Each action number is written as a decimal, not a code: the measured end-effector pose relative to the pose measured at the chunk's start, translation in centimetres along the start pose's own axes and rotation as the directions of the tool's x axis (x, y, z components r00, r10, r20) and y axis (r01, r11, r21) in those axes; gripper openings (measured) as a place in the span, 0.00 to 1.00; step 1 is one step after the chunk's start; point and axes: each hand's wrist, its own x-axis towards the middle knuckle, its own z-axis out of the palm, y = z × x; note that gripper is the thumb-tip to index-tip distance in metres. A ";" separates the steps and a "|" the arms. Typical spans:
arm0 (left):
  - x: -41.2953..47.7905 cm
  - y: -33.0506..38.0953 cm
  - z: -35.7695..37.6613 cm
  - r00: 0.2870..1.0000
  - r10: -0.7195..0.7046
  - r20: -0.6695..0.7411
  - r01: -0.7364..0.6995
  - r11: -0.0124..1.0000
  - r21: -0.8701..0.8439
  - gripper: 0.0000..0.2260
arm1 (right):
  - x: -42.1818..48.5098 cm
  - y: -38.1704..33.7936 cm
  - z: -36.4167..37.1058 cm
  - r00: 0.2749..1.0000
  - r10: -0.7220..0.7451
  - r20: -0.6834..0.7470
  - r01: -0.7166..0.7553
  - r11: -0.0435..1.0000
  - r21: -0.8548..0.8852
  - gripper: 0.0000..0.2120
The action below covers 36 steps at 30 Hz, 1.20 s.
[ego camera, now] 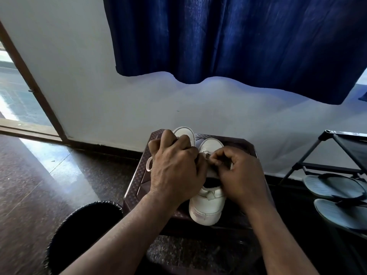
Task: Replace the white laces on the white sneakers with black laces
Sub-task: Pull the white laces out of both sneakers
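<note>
Two white sneakers stand side by side on a dark brown plastic stool (137, 181), toes pointing away from me. The right sneaker (206, 205) shows its heel and toe cap. The left sneaker (185, 133) is mostly hidden under my left hand (174, 169), whose curled fingers rest over it and reach the lacing of the right sneaker. A loop of white lace (149, 164) hangs out to the left of that hand. My right hand (238, 175) pinches the white lace at the right sneaker's eyelets. No black lace is in view.
A black bin (83, 231) with a dark liner stands at the lower left beside the stool. A black shoe rack (337, 155) with grey sandals (333, 187) is at the right. A blue curtain (238, 36) hangs on the white wall behind. An open doorway is at the far left.
</note>
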 end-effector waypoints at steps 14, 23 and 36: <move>-0.4 -0.3 0.8 0.999 -0.017 -0.029 0.016 1.000 -0.026 0.14 | 0.6 0.3 -0.6 0.990 0.123 -0.072 -0.110 0.981 0.160 0.05; -0.4 -0.3 0.7 0.999 -0.020 -0.035 0.019 0.999 -0.026 0.15 | 0.9 0.6 -0.4 0.951 0.216 -0.223 -0.080 0.865 0.495 0.07; -0.4 -0.4 0.7 1.000 -0.022 -0.020 0.022 1.000 -0.021 0.15 | 0.4 -0.1 -0.6 0.999 -0.019 0.033 0.024 0.990 -0.137 0.02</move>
